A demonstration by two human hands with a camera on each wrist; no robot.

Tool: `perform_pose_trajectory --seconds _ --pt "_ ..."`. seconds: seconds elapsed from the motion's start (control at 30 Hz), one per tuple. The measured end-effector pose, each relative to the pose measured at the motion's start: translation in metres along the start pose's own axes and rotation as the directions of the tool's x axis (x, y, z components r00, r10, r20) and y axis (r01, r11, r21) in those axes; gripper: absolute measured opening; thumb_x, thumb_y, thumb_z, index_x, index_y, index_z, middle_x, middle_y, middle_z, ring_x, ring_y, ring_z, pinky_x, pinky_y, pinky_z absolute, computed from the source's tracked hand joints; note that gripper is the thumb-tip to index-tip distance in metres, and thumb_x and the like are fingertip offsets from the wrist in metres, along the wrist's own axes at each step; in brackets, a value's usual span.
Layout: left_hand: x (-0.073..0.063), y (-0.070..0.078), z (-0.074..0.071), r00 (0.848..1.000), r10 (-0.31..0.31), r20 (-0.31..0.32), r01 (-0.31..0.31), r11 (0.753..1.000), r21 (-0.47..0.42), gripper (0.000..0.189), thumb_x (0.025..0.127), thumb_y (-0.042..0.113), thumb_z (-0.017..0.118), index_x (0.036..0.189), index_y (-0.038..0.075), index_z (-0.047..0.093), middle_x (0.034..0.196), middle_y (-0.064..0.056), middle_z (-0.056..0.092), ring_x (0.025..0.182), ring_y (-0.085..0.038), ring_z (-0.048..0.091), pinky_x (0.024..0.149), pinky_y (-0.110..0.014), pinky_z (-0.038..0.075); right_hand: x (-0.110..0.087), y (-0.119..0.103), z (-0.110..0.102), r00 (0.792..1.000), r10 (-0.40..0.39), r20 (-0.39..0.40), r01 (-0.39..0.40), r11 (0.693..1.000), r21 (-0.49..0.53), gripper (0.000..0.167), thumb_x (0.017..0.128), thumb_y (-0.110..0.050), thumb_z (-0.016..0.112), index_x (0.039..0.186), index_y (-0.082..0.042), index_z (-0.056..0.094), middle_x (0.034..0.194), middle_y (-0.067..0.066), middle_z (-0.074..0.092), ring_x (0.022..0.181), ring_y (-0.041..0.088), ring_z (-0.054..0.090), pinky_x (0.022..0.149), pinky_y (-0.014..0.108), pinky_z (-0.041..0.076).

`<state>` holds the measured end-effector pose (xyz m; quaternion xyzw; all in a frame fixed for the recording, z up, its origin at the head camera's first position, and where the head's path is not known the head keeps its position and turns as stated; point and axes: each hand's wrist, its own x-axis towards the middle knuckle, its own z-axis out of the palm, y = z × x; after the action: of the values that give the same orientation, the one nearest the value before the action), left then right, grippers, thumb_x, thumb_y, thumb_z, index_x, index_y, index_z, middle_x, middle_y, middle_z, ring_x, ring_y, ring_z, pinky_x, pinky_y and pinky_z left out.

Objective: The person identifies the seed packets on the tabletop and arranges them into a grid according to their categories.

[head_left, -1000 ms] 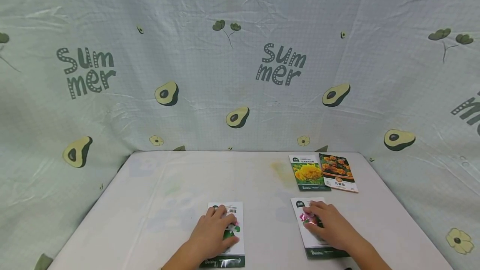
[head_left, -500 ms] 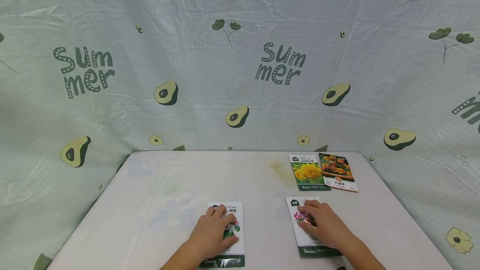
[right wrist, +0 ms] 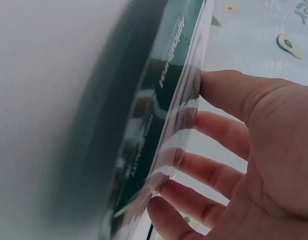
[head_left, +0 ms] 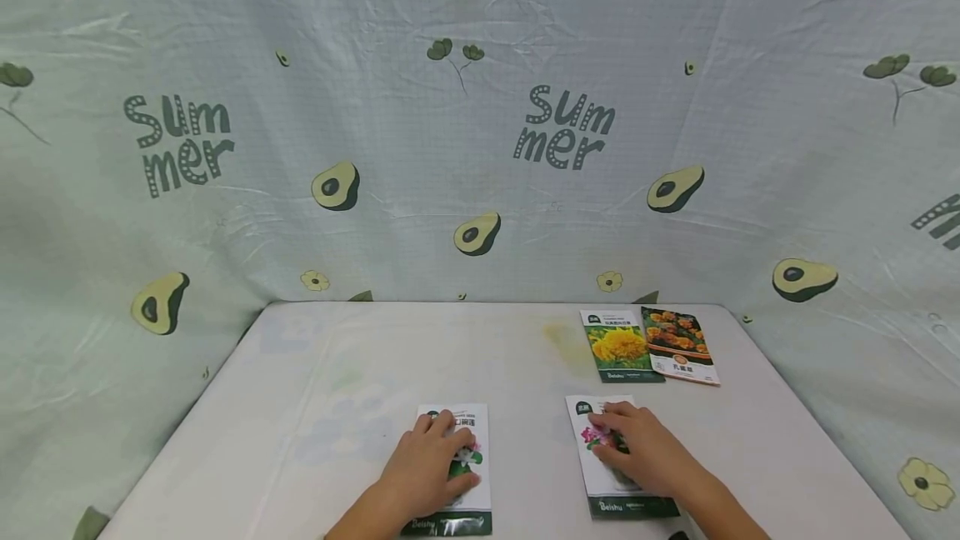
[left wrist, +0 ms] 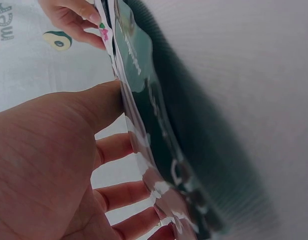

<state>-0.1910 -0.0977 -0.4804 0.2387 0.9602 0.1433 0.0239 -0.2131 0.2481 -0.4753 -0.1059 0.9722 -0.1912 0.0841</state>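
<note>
Two white seed packets with green bottom bands lie near the front of the table. On the left packet (head_left: 453, 522), printed with a pale water flower, rests my left hand (head_left: 427, 467). The left wrist view shows its fingertips and thumb touching the glossy face, fingers spread and slightly bent. My right hand (head_left: 648, 454) presses its fingertips on the right packet (head_left: 615, 508), which has pink flowers and tilts slightly. In the right wrist view, thumb and fingers (right wrist: 213, 172) touch the packet's shiny surface without wrapping its edges. Both hands partly cover the printed pictures.
Behind the right hand lie a yellow-flower packet (head_left: 621, 347) and an orange-flower packet (head_left: 679, 346), the latter overlapping the former's edge. The white table (head_left: 337, 373) ends at a printed cloth backdrop (head_left: 405, 140). A small dark object (head_left: 678, 536) shows beside the right wrist.
My right hand has slid the pink-flower packet leftward across the table, towards the other front packet. The left hand and its packet have stayed in place.
</note>
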Motion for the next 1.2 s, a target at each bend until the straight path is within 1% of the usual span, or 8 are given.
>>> perform_pose_trajectory --seconds 0.2,0.43,0.63,0.97,1.2 --pt "-0.001 0.0 0.001 1.0 -0.004 -0.009 0.004 1.0 0.009 0.045 0.089 0.055 0.073 0.124 0.027 0.067 0.126 -0.003 0.055 0.11 -0.029 0.051 0.076 -0.045 0.048 0.0 -0.007 0.001 1.0 0.009 0.004 -0.009 1.0 -0.013 0.054 0.09 -0.044 0.077 0.138 -0.022 0.066 0.146 0.01 0.056 0.128 0.035 0.054 0.106 0.061 0.044" --pt "-0.001 0.001 0.0 1.0 -0.002 -0.009 0.002 1.0 0.002 0.044 0.089 0.055 0.073 0.122 0.027 0.067 0.125 -0.003 0.054 0.11 -0.03 0.052 0.075 -0.045 0.048 0.0 -0.015 0.004 1.0 0.017 -0.011 -0.017 0.999 -0.043 0.054 0.089 -0.045 0.077 0.138 -0.024 0.066 0.143 0.007 0.058 0.123 0.031 0.055 0.103 0.059 0.047" --pt "0.0 0.0 0.0 1.0 -0.004 -0.001 0.004 1.0 0.003 0.043 0.089 0.055 0.073 0.122 0.028 0.067 0.125 -0.003 0.054 0.11 -0.03 0.051 0.075 -0.045 0.047 0.0 -0.022 0.006 0.999 0.009 -0.04 -0.012 0.998 -0.055 0.051 0.089 -0.043 0.078 0.135 -0.023 0.068 0.139 0.005 0.06 0.12 0.027 0.054 0.102 0.056 0.048" --pt "0.0 0.0 -0.001 1.0 -0.001 -0.006 0.001 1.0 0.002 0.042 0.089 0.054 0.073 0.121 0.028 0.067 0.125 -0.003 0.054 0.11 -0.03 0.051 0.074 -0.046 0.047 0.003 -0.028 0.011 0.998 0.021 -0.054 -0.025 0.998 -0.063 0.043 0.088 -0.043 0.079 0.126 -0.025 0.071 0.133 0.0 0.062 0.117 0.024 0.055 0.103 0.055 0.049" --pt "-0.001 0.002 -0.003 1.0 0.006 -0.008 -0.006 1.0 -0.002 0.041 0.09 0.053 0.074 0.12 0.028 0.067 0.123 -0.003 0.054 0.109 -0.029 0.051 0.074 -0.046 0.047 0.005 -0.032 0.014 0.998 0.001 -0.061 -0.005 0.998 -0.061 0.044 0.087 -0.042 0.08 0.126 -0.024 0.072 0.131 0.001 0.063 0.113 0.023 0.055 0.102 0.053 0.05"
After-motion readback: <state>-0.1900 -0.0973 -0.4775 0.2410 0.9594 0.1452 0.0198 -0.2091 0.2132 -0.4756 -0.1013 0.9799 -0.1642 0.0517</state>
